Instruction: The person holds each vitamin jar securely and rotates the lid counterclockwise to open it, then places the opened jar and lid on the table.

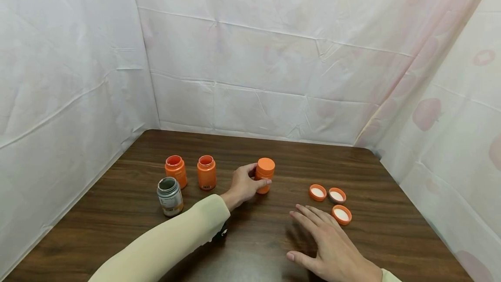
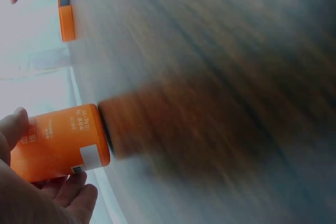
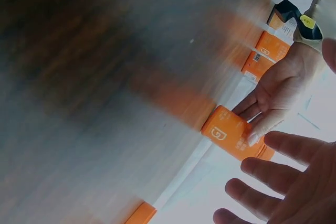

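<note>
My left hand (image 1: 243, 186) grips a capped orange bottle (image 1: 265, 176) from its left side, the thumb across its front. In the left wrist view the bottle (image 2: 60, 140) shows white print and a pale label patch near its base. It stands upright, its base at or close to the tabletop. My right hand (image 1: 328, 243) hovers over the table at the lower right, fingers spread and holding nothing. Nearest to it is an orange cap (image 1: 342, 215) with a white inside. In the right wrist view the right-hand fingers (image 3: 273, 177) are extended in front of the bottle (image 3: 231, 129).
Two uncapped orange bottles (image 1: 176, 173) (image 1: 206, 174) and an uncapped grey bottle (image 1: 170, 197) stand at the left. An orange cap (image 1: 317, 193) and a grey-and-orange cap (image 1: 337, 195) lie upturned on the right. White sheeting (image 1: 254, 55) surrounds the brown wooden table (image 1: 250, 247).
</note>
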### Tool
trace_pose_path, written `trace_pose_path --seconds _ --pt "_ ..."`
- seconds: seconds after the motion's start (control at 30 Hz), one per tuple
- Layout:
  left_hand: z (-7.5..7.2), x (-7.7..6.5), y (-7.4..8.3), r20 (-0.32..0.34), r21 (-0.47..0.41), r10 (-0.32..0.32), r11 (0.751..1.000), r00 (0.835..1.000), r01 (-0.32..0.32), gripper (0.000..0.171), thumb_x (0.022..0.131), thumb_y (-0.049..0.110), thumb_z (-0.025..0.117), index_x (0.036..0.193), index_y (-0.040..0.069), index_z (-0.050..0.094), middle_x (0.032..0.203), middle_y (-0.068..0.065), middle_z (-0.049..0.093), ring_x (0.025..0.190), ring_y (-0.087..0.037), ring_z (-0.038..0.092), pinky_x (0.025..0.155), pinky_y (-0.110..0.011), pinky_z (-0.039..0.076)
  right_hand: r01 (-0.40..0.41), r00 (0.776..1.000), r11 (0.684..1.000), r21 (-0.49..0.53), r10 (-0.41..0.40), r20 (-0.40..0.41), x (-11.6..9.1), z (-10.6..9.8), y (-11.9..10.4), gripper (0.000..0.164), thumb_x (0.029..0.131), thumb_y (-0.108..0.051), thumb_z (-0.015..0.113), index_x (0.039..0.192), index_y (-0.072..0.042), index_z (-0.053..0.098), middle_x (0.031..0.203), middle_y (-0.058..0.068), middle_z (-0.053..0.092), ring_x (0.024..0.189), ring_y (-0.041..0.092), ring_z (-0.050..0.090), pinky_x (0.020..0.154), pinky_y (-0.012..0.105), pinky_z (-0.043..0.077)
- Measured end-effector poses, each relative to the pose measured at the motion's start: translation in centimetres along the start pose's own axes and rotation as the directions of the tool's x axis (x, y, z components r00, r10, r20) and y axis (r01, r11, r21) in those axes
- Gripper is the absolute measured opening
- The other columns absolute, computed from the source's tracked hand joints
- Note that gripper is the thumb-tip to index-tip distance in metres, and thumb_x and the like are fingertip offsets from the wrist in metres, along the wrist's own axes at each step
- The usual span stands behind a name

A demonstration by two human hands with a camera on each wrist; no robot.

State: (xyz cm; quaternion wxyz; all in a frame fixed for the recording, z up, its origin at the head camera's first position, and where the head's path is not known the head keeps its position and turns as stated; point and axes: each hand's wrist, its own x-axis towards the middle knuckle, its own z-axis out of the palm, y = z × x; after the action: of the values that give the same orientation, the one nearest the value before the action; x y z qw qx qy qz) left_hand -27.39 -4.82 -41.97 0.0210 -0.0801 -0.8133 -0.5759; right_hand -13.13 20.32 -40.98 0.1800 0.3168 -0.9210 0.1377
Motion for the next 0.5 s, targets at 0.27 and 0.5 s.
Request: trace_pose_path --seconds 0.27,0.5 --pt "-1.0 -0.8 0.5 0.016 0.008 0.039 0.999 0.999 -0.039 0.06 0.086 0.025 0.085 0.14 0.012 0.063 0.124 -0.005 0.069 0.115 -0.024 0.066 0.096 -0.043 0.054 -0.009 1.0 1.0 0.017 0.009 0.016 0.2 0.1 0.0 0.077 0.084 -0.061 0.077 0.149 -0.025 0.054 0.154 -0.007 0.047 0.139 0.024 0.047 0.102 0.054 0.044" --pt "-1.6 -1.5 1.0 0.049 0.003 0.053 0.999 0.997 -0.053 0.06 0.086 0.027 0.085 0.14 0.013 0.062 0.127 -0.003 0.069 0.119 -0.023 0.065 0.099 -0.045 0.052 -0.018 1.0 0.999 0.029 0.017 0.02 0.3 0.0 -0.1 0.077 0.084 -0.062 0.076 0.149 -0.026 0.054 0.155 -0.007 0.047 0.138 0.025 0.049 0.102 0.054 0.044"
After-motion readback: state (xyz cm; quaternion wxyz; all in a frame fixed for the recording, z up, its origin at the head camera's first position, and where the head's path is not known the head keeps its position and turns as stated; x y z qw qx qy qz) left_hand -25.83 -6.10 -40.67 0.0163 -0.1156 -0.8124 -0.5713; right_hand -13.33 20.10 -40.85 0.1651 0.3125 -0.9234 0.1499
